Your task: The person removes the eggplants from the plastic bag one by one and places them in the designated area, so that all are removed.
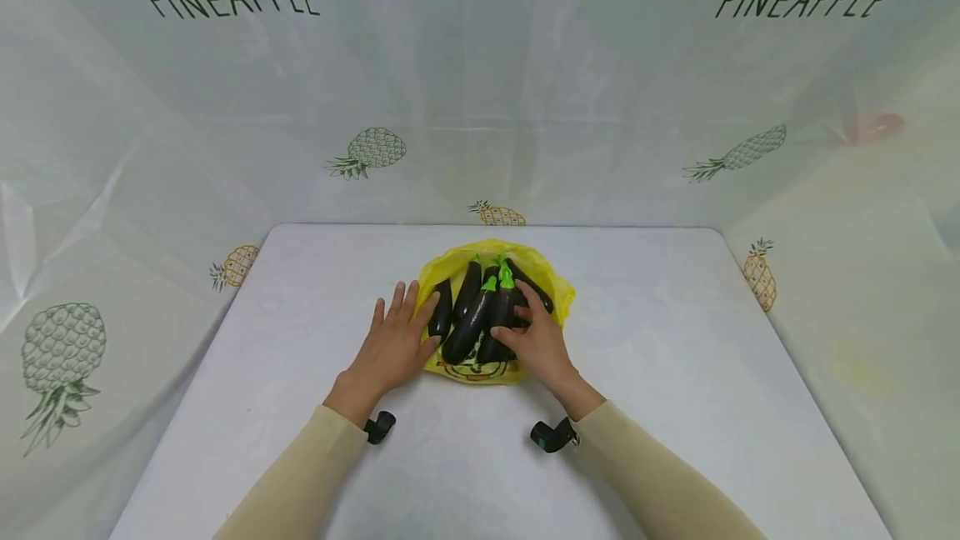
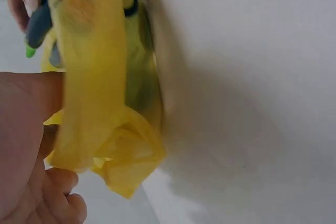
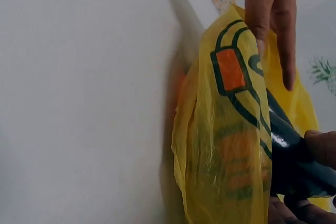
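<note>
A yellow plastic bag [image 1: 557, 280] lies with its mouth wide, and several dark purple eggplants [image 1: 468, 330] with green caps lie in it. My right hand [image 1: 546, 348] grips one eggplant [image 3: 294, 163] near the bag's right side, thumb on top and fingers underneath. On the left, my left hand [image 1: 392, 346] rests against the bag's rim with fingers extended and spread, the index finger beside the leftmost eggplant [image 1: 441, 311]. In the left wrist view the bag's yellow film [image 2: 94, 77] covers part of the left thumb.
The bag rests on a white table [image 1: 637, 340]. Behind and at the sides hangs a pale sheet [image 1: 480, 82] printed with pineapples. A black wrist camera [image 1: 551, 437] sits by the right wrist, another [image 1: 380, 427] by the left.
</note>
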